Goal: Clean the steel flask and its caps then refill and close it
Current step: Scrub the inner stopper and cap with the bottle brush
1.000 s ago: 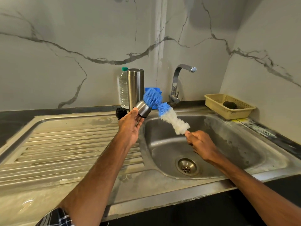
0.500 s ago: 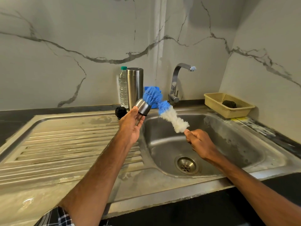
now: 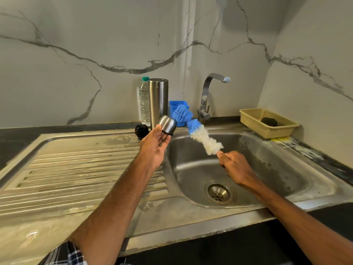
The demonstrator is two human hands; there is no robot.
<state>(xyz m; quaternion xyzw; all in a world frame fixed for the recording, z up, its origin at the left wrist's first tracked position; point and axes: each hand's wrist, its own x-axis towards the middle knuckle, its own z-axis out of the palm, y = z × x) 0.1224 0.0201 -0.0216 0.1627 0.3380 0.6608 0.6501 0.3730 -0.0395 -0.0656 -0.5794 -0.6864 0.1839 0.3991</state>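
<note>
Gripping the handle of the bottle brush (image 3: 204, 138) in the curled right hand (image 3: 236, 168) over the sink basin (image 3: 277, 165), and pinching the steel cap (image 3: 168, 124) between thumb and fingertips of the left hand (image 3: 152, 150), bristles just beside it. Could drop the cap into the basin if shoved hard against so light a hold. Could also knock the black inner cap (image 3: 141, 131) or upright steel flask (image 3: 158, 100), farther back, with a wide swing.

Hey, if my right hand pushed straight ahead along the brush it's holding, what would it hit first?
Led by the brush, the right hand would probably meet the blue container beside the steel flask first, though depth is unclear.
</note>
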